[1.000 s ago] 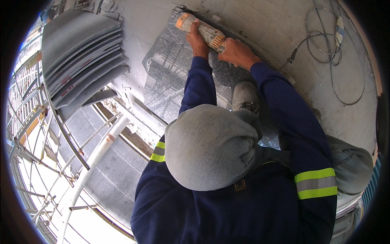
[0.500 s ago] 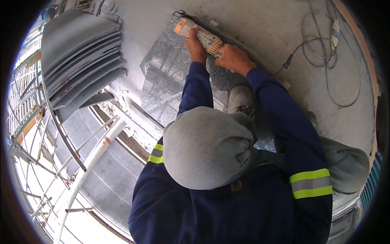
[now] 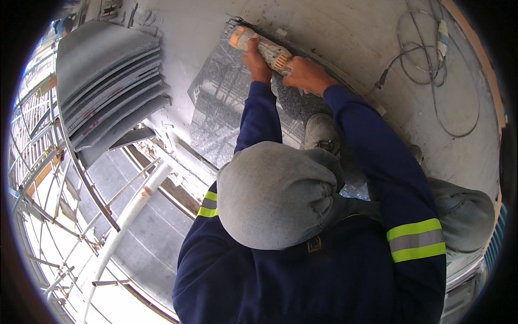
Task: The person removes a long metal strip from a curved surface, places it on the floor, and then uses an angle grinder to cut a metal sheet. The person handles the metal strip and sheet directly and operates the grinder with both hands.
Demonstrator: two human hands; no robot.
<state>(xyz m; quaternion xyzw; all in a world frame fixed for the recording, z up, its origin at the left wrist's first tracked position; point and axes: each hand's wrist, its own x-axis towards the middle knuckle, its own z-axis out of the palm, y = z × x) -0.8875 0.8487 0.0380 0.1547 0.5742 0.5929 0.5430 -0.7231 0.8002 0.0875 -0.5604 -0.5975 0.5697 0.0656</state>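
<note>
My left hand (image 3: 255, 63) is closed round the body of a dusty power tool (image 3: 265, 47) with orange parts. My right hand (image 3: 308, 75) grips its rear end, to the right of and below my left hand. The tool's front end is at the upper edge of a dark speckled, glossy slab (image 3: 216, 102), under both arms; whether it touches the slab is unclear. A shoe (image 3: 318, 129) is on the slab below my right hand. A grey cloth-covered shape (image 3: 275, 194) hides the middle foreground.
Several grey slabs (image 3: 102, 59) are stacked at left, beside scaffold tubes (image 3: 43, 178) and a thick white pipe (image 3: 129, 210). A looped cable with a connector (image 3: 442, 40) lies on the pale surface (image 3: 367, 48) at right. Another person (image 3: 65, 24) is partly visible at the far upper left.
The view has shifted slightly, so the surroundings sit a little differently. Both hands and the tool are a little further left and lower in the picture, the grips unchanged.
</note>
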